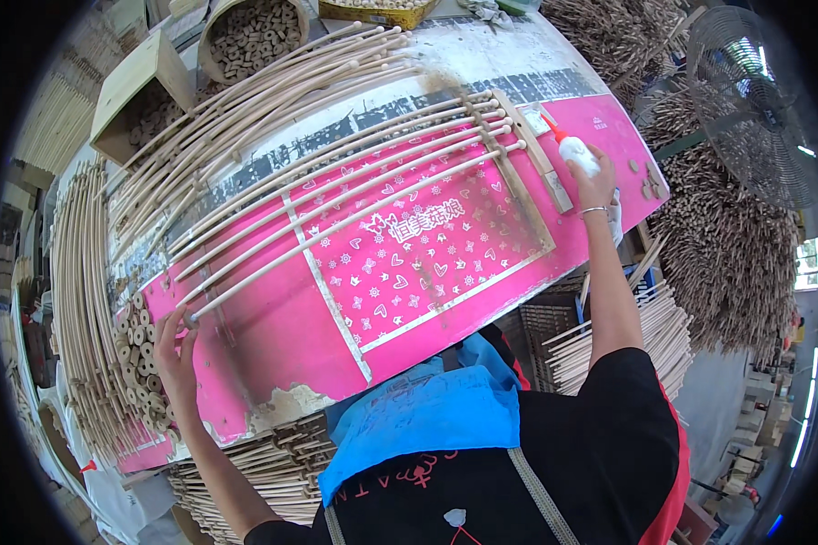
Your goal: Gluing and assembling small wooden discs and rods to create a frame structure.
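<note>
Right fingers [600, 163] clasp white bottle [578, 157]; left fingers [167, 332] seemingly pinch a rod [354, 225]; pink sheet [286, 350] bears lettering [427, 221].

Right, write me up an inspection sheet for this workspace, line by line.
Surface: pink printed tabletop, with a pale worn patch at its near edge.
Job's things: spaced wooden rods lying across the pink; white bottle with a red nozzle.
Clutter: wooden rings heaped at the left; more in an open box.
Hands: left hand at the nearest rod's left end, grip unclear; right hand holds the bottle.
Cables: nothing seen clearly.
Surroundings: large fan at the right, beside stacked rod bundles.
</note>
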`<state>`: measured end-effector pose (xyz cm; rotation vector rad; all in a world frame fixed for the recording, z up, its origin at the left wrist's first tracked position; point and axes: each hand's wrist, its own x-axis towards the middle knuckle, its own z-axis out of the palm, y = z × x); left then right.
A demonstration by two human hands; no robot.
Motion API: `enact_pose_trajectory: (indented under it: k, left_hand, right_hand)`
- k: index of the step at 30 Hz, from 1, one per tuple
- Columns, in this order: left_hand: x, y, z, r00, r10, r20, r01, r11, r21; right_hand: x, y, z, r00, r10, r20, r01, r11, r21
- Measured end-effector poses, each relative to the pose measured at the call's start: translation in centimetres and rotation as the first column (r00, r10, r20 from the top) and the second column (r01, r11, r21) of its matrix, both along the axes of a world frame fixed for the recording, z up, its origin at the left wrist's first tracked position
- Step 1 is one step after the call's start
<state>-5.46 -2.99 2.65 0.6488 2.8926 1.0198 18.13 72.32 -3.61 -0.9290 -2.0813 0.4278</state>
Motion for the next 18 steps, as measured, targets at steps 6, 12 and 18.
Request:
enact_pose_trajectory:
  k: [6, 12, 18]
  left_hand:
    - [0.0, 0.6, 0.8, 1.0, -0.024, -0.012, 0.023, 0.998, -0.051]
    - [0.5, 0.2, 0.6, 1.0, -0.018, -0.022, 0.019, 1.0, 0.025]
    - [1.8, 0.7, 2.1, 0.997, 0.017, -0.069, -0.017, 1.0, -0.011]
  right_hand:
    - [1.6, -0.2, -0.1, 0.983, -0.005, 0.182, -0.009, 0.997, 0.076]
    - [-5.8, -12.7, 5.2, 0.85, 0.523, 0.066, -0.527, 0.839, 0.135]
    - [-12.5, -25.9, 3.5, 0.513, 0.841, 0.174, -0.858, 0.502, 0.106]
